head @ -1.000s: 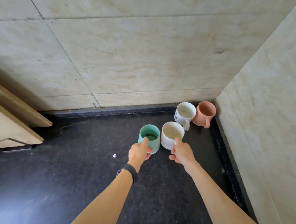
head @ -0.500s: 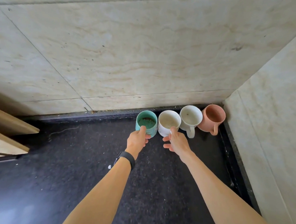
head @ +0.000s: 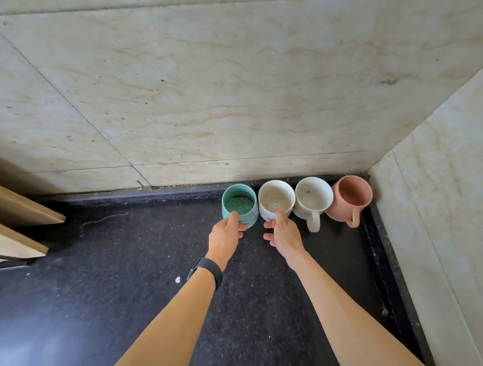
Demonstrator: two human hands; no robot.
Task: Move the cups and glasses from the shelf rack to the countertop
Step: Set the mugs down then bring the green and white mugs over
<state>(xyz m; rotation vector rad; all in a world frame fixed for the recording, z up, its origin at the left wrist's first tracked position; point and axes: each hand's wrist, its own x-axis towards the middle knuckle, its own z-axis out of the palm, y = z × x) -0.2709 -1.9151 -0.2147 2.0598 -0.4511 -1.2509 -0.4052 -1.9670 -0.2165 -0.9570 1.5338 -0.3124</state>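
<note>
Several mugs stand in a row along the back wall on the black countertop (head: 118, 274). From left to right they are a teal mug (head: 239, 201), a white mug (head: 275, 199), a second white mug (head: 313, 197) with its handle toward me, and a pink mug (head: 351, 196) in the corner. My left hand (head: 225, 236) grips the near side of the teal mug, thumb on its rim. My right hand (head: 283, 232) has its thumb on the near rim of the first white mug, with the other fingers spread loosely below it.
Beige marble walls meet in a corner at the back right. Wooden boards (head: 11, 224) jut in at the left edge. A small white speck (head: 177, 279) lies on the counter near my left wrist, which wears a black band (head: 206, 267).
Both hands have carried the teal and white mugs away from me to the back wall, into line with the other white mug and the pink one. My right fingers have loosened.
</note>
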